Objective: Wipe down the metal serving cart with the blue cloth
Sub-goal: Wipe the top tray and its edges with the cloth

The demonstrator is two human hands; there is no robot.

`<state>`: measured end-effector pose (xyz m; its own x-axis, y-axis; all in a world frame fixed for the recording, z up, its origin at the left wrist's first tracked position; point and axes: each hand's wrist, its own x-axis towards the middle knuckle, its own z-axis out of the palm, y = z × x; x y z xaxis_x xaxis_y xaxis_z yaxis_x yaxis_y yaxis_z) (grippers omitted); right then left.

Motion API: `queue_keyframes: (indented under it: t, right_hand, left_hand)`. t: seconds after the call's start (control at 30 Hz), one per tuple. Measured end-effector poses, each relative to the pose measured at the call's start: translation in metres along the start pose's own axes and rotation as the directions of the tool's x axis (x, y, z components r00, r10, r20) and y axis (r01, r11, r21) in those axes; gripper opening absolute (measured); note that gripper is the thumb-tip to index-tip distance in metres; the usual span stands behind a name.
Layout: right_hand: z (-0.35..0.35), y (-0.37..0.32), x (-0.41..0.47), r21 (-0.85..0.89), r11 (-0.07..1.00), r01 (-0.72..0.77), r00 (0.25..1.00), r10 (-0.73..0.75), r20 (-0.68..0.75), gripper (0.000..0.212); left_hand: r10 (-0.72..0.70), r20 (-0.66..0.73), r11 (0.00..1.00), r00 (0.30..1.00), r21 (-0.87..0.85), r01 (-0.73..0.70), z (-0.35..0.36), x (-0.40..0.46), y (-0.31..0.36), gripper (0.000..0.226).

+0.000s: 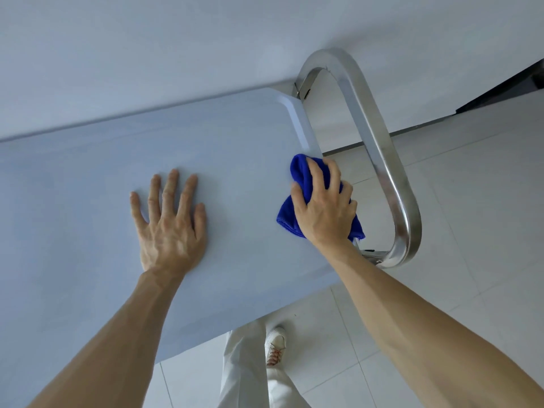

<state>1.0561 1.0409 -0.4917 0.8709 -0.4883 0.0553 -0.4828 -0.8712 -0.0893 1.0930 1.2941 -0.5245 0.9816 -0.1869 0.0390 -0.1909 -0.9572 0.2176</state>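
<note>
Head view: the left hand [169,225] lies flat, fingers spread, on the cart top [88,201]. The right hand [322,206] grips the bunched blue cloth [300,172] at the top's right end, beside the steel handle [379,148]. The top's long axis runs left to right.

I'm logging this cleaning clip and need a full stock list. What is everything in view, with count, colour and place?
cart top: one, pale blue-grey, fills left and centre
cart handle: one, shiny metal loop, at the cart's right end
blue cloth: one, deep blue, bunched at the top's right edge
floor tiles: many, off-white, right and below
wall: one, pale grey, behind the cart
dark object: one, black, upper right, too cut off to identify
shoe: one, white, below the cart
trouser leg: one, white, bottom centre
left hand: flat on the top
right hand: grips the cloth
</note>
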Motion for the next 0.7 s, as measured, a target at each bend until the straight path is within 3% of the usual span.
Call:
queue_keyframes:
  t: [0.17, 0.33, 0.43, 0.57, 0.7]
  right_hand:
    - [-0.036, 0.006, 0.012, 0.122, 0.993, -0.006, 0.985, -0.015, 0.17, 0.043]
    - [-0.073, 0.026, -0.002, 0.14, 0.99, -0.01, 0.94, -0.038, 0.34, 0.039]
    - [-0.093, 0.037, -0.019, 0.267, 0.964, -0.003, 0.947, -0.083, 0.309, 0.034]
    - [-0.119, 0.024, -0.045, 0.385, 0.914, 0.126, 0.945, -0.229, 0.234, 0.032]
    - [-0.159, 0.016, -0.067, 0.452, 0.862, 0.229, 0.96, -0.278, 0.044, 0.033]
  left_hand:
    - [-0.017, 0.057, 1.0, 0.998, -0.01, 0.018, -0.005, -0.002, -0.001, 0.055]
    - [-0.015, 0.227, 1.0, 0.974, -0.014, 0.019, -0.025, 0.004, 0.001, 0.056]
    - [-0.014, 0.362, 0.999, 0.932, -0.033, 0.028, -0.036, 0.008, 0.002, 0.06]
    - [-0.015, 0.461, 0.992, 0.887, -0.103, 0.07, -0.058, 0.019, 0.008, 0.066]
    - [0.024, 0.417, 0.916, 0.909, -0.374, 0.147, -0.096, 0.018, 0.025, 0.046]
